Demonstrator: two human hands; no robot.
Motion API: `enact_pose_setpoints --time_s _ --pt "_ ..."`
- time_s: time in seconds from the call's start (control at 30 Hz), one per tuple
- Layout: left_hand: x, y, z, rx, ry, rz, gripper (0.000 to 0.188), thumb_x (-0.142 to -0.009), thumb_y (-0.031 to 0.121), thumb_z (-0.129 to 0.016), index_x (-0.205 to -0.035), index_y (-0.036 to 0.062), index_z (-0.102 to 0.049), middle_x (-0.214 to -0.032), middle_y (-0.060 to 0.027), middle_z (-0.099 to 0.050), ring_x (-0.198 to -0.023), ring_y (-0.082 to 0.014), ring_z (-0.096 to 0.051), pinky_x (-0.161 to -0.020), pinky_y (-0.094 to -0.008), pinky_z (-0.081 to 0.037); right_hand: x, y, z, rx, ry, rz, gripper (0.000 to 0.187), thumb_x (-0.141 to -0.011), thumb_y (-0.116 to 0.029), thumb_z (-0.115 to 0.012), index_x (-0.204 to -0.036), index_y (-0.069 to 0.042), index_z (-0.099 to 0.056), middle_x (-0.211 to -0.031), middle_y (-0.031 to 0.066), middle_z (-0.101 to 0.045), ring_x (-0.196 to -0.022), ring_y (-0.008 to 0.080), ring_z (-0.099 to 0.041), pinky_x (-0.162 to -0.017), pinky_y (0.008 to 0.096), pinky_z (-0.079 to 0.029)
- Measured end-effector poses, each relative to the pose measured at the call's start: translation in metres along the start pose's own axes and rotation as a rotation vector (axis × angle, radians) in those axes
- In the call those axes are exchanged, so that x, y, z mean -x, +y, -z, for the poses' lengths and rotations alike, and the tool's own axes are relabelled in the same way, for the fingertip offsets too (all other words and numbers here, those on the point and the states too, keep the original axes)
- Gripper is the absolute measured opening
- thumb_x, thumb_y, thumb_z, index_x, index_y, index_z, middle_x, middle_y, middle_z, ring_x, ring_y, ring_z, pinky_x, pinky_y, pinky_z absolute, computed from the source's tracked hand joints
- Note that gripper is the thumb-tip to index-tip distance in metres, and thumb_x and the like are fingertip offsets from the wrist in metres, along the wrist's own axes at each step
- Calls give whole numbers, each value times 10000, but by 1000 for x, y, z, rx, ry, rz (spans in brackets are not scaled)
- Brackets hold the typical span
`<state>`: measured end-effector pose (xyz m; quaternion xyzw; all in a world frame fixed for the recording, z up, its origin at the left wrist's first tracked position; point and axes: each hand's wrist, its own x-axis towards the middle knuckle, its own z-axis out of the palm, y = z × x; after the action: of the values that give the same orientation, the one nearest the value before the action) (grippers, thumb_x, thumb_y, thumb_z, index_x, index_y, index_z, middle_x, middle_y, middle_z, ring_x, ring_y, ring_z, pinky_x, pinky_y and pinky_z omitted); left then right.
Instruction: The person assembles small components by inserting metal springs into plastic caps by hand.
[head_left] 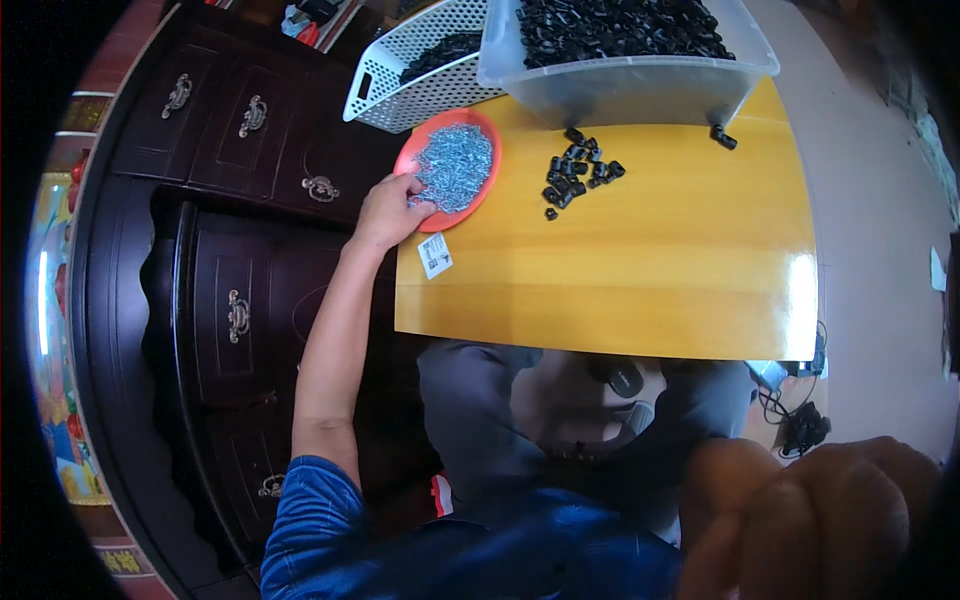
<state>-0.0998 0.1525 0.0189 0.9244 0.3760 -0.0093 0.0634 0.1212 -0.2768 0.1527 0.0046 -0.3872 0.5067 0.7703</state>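
Note:
At the far left of the table, an orange-red plate (487,195) holds a heap of small silver screws (455,165). My left hand (392,208) reaches over the plate's near-left rim, its thumb and fingers bent together in the edge of the heap. How many screws are between the fingertips is hidden. Large and blurred, my right hand (815,515) is raised close to the camera at the lower right. Its fingers are curled in, and their inner side is out of sight. Several small black cylindrical fittings (570,175) lie loose to the right of the plate.
A translucent bin (620,95) full of black parts stands at the table's far edge. Beside it is a white perforated basket (430,95) with more. One black fitting (723,137) lies by the bin. A white label (435,256) rests on the yellow table (640,270). Dark drawers (240,250) stand left.

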Motion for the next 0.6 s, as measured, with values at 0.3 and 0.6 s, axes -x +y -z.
enact_pose_setpoints --time_s 0.3,0.6 --pt "-1 13 3 -14 -73 68 385 -754 226 -800 -1050 17 -669 -1022 -179 -700 -963 -331 -686 -846 -421 -535 1 -5 -4 -49 -6 -34 80 -940 -162 -650 -864 -138 -654 -794 29 -657 -575 147 -600 -540 299 -453" --pt "2 6 -1 -6 -14 6 298 -785 167 -725 -1039 24 -665 -1029 -185 -692 -959 -365 -672 -839 -444 -536 -13 -14 -13 -70 -45 -115 102 -930 -167 -676 -829 -151 -673 -765 5 -672 -531 119 -597 -499 282 -436"
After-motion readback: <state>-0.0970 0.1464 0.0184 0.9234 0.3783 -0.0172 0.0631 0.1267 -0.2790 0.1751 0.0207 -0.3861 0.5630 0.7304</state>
